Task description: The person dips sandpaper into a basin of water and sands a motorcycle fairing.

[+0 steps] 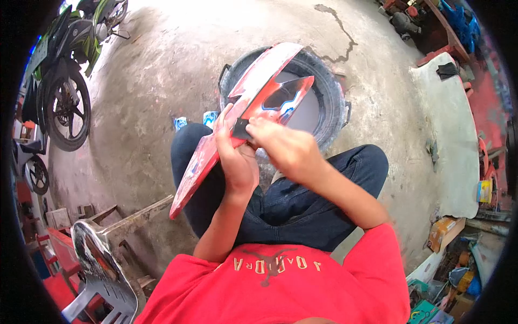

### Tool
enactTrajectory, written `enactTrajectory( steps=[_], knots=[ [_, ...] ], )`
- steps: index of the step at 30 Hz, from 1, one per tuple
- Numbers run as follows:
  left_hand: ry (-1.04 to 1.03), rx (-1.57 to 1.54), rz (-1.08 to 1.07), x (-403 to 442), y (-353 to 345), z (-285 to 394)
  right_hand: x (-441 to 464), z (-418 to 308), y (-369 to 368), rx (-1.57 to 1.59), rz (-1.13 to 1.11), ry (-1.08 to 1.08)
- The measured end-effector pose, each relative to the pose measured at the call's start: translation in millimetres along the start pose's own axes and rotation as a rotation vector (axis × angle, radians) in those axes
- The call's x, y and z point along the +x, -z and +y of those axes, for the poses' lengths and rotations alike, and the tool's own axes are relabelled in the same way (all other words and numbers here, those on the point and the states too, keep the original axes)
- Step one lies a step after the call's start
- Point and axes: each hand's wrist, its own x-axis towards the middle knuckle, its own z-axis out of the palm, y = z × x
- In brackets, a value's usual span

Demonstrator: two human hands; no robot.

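Red shirt (334, 275), its creased lettering possibly reading "JORDAN", lies nearest. Left hand (236, 162) supports the red-and-white panel (195, 175), which extends over the basin (335, 108); right hand (286, 146) pinches a black pad (240, 129) against it.

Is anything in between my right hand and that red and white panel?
Yes: a black pad sits between the right hand and the red and white panel. Nothing visible separates the left hand from the panel.
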Motion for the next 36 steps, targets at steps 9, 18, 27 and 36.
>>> enactTrajectory(
  steps=[9,18,27,36],
  knots=[
    [0.002,0.021,0.068,0,-2,-1,2,9,5,-0.029,-0.042,-0.181],
    [0.025,0.026,0.061,-2,0,3,-1,19,1,0.045,-0.061,-0.284],
    [0.028,0.004,0.069,-1,0,1,-1,35,-10,0.01,-0.07,-0.39],
    [0.025,0.037,0.098,-2,-3,2,-2,54,-16,-0.044,-0.077,-0.37]
  ],
)
